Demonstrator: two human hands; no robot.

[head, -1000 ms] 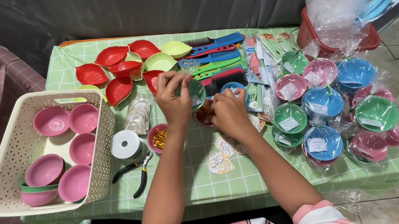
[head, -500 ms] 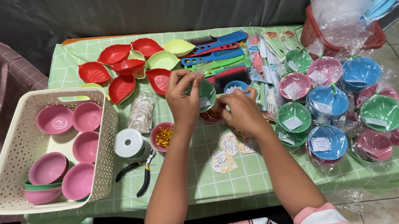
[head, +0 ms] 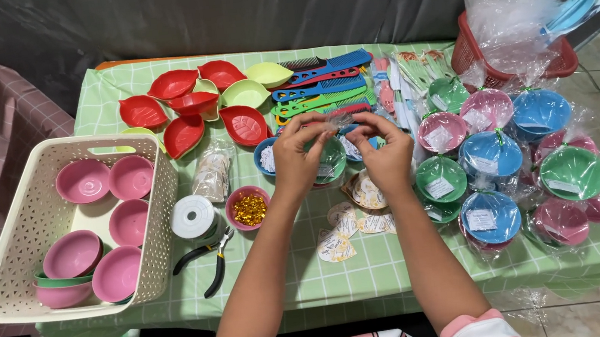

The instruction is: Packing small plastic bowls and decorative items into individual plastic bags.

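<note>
A green bowl (head: 330,159) wrapped in clear cellophane (head: 340,121) is held above the middle of the green checked table (head: 387,268), largely hidden behind the left hand (head: 297,155) and the right hand (head: 385,153); what the fingertips pinch at its gathered top cannot be made out clearly. Both hands are raised with forearms reaching in from the near edge, fingers curled narrowly and closed on the wrap, thumbs turned inward toward each other. Beneath the hands a blue bowl (head: 265,156) is partly covered, and pale paper labels (head: 351,224) lie loose on the cloth nearer the near edge. Toward the right edge, wrapped bowls (head: 514,166) in pink, blue and green are clustered, each with a small white rectangular label inside. A red basket (head: 559,60) at the far right corner is veiled by crumpled clear bags, its contents hard to tell. A small pink bowl of gold twist ties (head: 250,209), a white ribbon roll (head: 193,217) and black pliers (head: 210,255) lie left of centre. Over the left edge a cream perforated basket (head: 158,207) of pink bowls is set. Red and green leaf dishes (head: 192,109) and coloured combs (head: 328,82) are lined along the far edge.
</note>
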